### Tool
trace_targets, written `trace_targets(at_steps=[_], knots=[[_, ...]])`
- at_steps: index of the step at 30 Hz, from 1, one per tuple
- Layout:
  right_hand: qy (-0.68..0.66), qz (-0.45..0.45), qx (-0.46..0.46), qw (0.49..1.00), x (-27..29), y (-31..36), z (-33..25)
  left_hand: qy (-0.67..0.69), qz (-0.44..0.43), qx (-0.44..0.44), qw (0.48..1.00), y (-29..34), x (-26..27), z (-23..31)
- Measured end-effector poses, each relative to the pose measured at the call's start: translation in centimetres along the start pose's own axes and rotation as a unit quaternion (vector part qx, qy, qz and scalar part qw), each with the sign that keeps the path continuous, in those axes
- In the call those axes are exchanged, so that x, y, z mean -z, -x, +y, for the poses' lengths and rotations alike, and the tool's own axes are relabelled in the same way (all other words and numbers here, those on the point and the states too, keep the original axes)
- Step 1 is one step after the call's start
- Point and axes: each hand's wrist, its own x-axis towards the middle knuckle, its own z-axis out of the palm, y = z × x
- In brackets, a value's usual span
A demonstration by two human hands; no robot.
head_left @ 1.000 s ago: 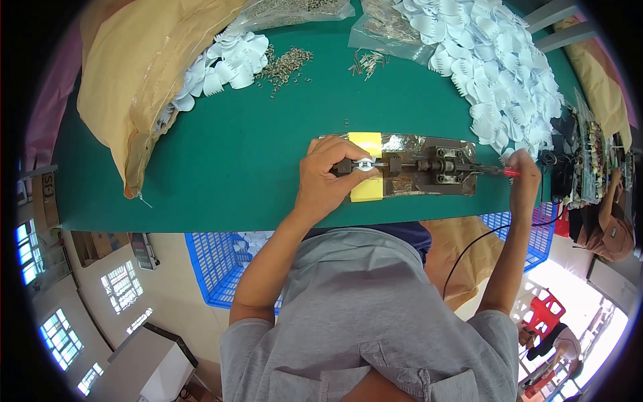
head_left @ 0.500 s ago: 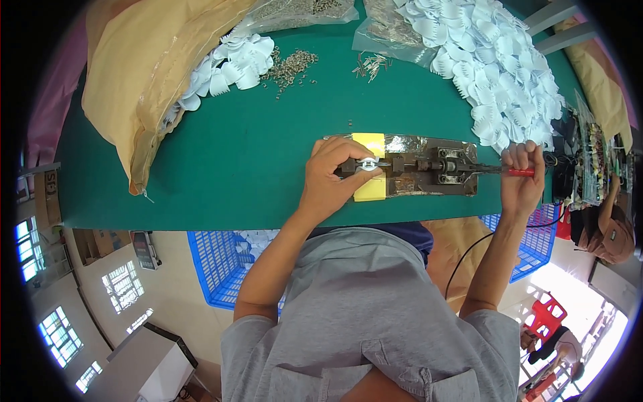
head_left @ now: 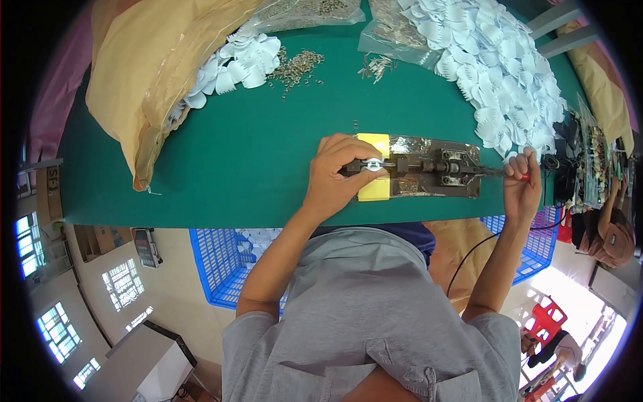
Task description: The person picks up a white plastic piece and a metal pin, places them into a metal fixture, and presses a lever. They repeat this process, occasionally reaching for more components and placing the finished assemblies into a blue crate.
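Note:
My left hand [head_left: 337, 171] pinches a small white plastic claw clip [head_left: 373, 164] between thumb and fingers. The clip sits at the left end of a dark metal bench jig [head_left: 422, 167], lined up with its rod, and the fingers partly hide it. Under that end of the jig lies a yellow patch [head_left: 374, 193]. My right hand [head_left: 522, 184] is closed around the red handle [head_left: 526, 177] of the jig's lever, at the far right of the jig. Most of the handle is hidden by the fingers.
Toothed white clip halves lie in a big heap [head_left: 509, 74] at back right and a smaller one [head_left: 248, 63] by a tan sack [head_left: 140, 87]. Small metal springs [head_left: 295, 70] and pins [head_left: 378, 67] lie behind the jig. Blue baskets [head_left: 218, 268] stand below the green table [head_left: 268, 134].
My right hand has shifted a little with the red handle, and less of the handle shows. My left hand keeps its pinch on the clip. The whole view has shifted slightly.

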Motion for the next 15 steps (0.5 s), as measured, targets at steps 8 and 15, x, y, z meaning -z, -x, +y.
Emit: trace_targets(at_steps=[8, 15], knots=[[-0.049, 0.071, -0.047, 0.995, 5.1, -0.1, 1.1, 0.133, -0.031, 0.064, 0.989, 7.0, 12.4, 4.1], [0.057, 0.118, -0.051, 0.990, 4.9, -0.6, 1.2, -0.118, 0.143, 0.226, 0.956, 7.0, 18.0, 2.5]])
